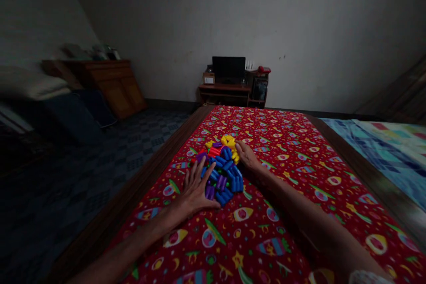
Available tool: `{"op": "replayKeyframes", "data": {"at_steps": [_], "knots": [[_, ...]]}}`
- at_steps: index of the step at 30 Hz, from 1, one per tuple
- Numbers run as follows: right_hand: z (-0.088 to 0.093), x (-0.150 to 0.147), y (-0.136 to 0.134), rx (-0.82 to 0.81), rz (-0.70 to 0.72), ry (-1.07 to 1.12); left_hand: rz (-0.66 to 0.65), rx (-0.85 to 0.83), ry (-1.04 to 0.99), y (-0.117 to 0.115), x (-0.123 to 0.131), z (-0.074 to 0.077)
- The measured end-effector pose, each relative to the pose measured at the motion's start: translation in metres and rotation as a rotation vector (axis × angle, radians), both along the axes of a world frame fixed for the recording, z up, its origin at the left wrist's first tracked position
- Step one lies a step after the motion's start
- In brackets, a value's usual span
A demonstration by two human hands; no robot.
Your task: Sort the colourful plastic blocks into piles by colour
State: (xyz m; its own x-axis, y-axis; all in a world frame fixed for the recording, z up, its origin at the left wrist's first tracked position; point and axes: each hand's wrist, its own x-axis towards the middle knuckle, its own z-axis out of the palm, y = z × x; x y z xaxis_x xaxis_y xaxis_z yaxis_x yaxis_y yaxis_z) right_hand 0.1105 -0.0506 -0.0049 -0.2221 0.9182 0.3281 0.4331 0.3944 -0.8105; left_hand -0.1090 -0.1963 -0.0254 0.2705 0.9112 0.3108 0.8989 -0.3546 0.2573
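A heap of small plastic toy pieces lies on a red patterned cloth [242, 239]. Blue pieces [234, 175] make up most of the near and right side, with purple pieces [221, 183] among them. Yellow pieces [229, 140] sit at the far edge, and red pieces [214, 152] lie between. Bits of green show low in the heap. My left hand [196, 188] rests against the heap's left side, fingers spread and touching it. On the right, my right hand [248, 157] lies alongside the yellow pieces, fingers extended and partly hidden, grasping nothing that I can see.
The cloth covers a long table with dark wooden edges [159, 151]. Beyond it stand a desk [224, 86] with a black monitor [229, 69] and a red telephone [264, 69]. A wooden cabinet [115, 88] is at left; a blue patterned bed [372, 151] is at right.
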Motion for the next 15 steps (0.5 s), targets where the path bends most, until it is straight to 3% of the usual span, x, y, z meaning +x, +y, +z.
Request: {"op": "replayKeyframes", "data": {"at_steps": [4, 8, 12, 15], "knots": [[0.002, -0.040, -0.027, -0.082, 0.087, 0.178, -0.029, 0.143, -0.086, 0.011, 0.017, 0.005], [0.017, -0.050, -0.043, -0.179, 0.173, 0.274, 0.002, 0.194, -0.216, 0.033, 0.018, 0.015], [0.046, -0.037, -0.046, -0.183, 0.296, 0.268, 0.043, 0.186, -0.254, 0.063, 0.014, 0.030], [0.058, -0.008, -0.060, -0.091, 0.379, 0.115, 0.027, 0.219, -0.248, 0.087, 0.002, 0.045]]}}
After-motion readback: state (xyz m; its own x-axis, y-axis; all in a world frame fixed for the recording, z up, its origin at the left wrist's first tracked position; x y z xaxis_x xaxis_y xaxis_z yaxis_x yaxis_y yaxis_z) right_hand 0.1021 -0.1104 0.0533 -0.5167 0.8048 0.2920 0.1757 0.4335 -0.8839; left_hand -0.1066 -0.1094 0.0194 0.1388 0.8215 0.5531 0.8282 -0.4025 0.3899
